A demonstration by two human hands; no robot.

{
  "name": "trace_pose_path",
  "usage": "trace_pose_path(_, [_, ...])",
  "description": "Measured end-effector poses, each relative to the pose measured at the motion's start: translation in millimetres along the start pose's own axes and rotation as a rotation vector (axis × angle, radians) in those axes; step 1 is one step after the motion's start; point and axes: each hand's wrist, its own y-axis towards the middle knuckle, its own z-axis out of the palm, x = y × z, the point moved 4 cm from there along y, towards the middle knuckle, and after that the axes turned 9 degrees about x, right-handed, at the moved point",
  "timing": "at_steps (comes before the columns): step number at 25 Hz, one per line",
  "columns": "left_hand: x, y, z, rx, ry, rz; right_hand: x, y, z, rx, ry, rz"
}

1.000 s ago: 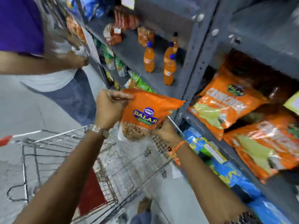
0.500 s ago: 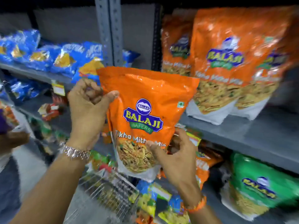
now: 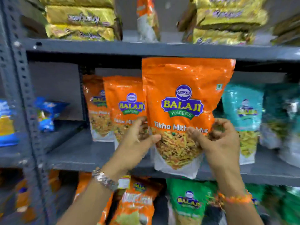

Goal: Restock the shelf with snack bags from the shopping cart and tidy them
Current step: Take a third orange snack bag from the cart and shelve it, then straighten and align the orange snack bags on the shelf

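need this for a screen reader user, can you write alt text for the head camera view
Two bare hands, left hand and right hand, hold an orange Balaji Tikha Mitha Mix bag upright at a grey metal shelf, beside matching orange bags and a teal bag.

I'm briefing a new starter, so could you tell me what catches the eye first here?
The big orange Balaji bag dominates the centre, held upright at the middle shelf by the left hand and right hand. Matching orange bags stand just left of it, teal bags to its right.
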Motion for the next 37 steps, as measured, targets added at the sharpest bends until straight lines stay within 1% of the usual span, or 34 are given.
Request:
trace_pose_path(2, [14.9,16.1,16.1,-0.021,0.068,-0.021,-19.4,14.6,-10.7,-0.004,-0.021,0.022])
trace_pose_path(7, [43.2,48.9,36.1,-0.143,0.19,-0.09,-63.5,39.0,-19.6,-0.033,-0.054,0.111])
trace_pose_path(10, [53.6,61.7,42.1,-0.191,0.272,-0.168,-83.1,48.3,-18.3,-0.025,-0.065,0.17])
trace_pose_path(13, [54.3,67.6,46.1,-0.224,0.249,-0.205,-96.4,54.9,-14.1,-0.016,-0.098,0.216])
trace_pose_path(15, [53.0,64.0,46.2,-0.204,0.219,-0.219,-96.6,54.5,-10.0,-0.002,-0.141,0.232])
trace_pose_path(17, [49.4,51.3,40.8,-0.185,0.14,-0.185,-88.2,49.5,-8.4,0.002,-0.271,0.222])
trace_pose_path(19, [43.6,30.2,22.5,-0.241,0.055,-0.085,-74.0,41.8,-8.5,-0.011,-0.437,0.183])
trace_pose_path(20, [40.5,17.6,6.1,-0.312,0.025,-0.022,-65.2,36.8,-6.4,-0.035,-0.503,0.154])
trace_pose_path(22, [38.1,-6.6,-36.0,-0.485,-0.053,0.067,-48.6,19.8,2.5,-0.146,-0.578,0.081])
trace_pose_path(23, [39.4,-17.1,-60.9,-0.571,-0.089,0.084,-37.7,6.4,15.0,-0.206,-0.581,0.0])
trace_pose_path(24, [42.3,-24.8,-85.8,-0.647,-0.118,0.078,-26.7,-8.4,34.0,-0.232,-0.568,-0.104])
trace_pose_path(25, [48.0,-29.4,-110.1,-0.707,-0.142,0.045,-18.5,-22.4,58.8,-0.199,-0.544,-0.199])
trace_pose_path(26, [56.6,-30.7,-132.5,-0.745,-0.158,-0.021,-13.0,-33.7,86.1,-0.118,-0.507,-0.261])
trace_pose_path(27, [66.2,-28.8,-152.6,-0.761,-0.165,-0.117,-11.0,-41.2,113.8,-0.017,-0.473,-0.272])
trace_pose_path(29, [85.1,-21.6,-186.9,-0.72,-0.118,-0.314,-16.2,-48.9,161.6,0.158,-0.451,-0.183])
trace_pose_path(31, [98.4,-9.5,-214.0,-0.631,-0.028,-0.404,-30.7,-49.8,189.4,0.227,-0.51,-0.044])
trace_pose_path(33, [111.7,7.7,-234.6,-0.531,0.043,-0.451,-43.6,-48.8,200.9,0.225,-0.556,0.072])
trace_pose_path(37, [136.6,36.9,-246.2,-0.356,0.112,-0.565,-59.2,-42.2,200.7,0.162,-0.654,0.159])
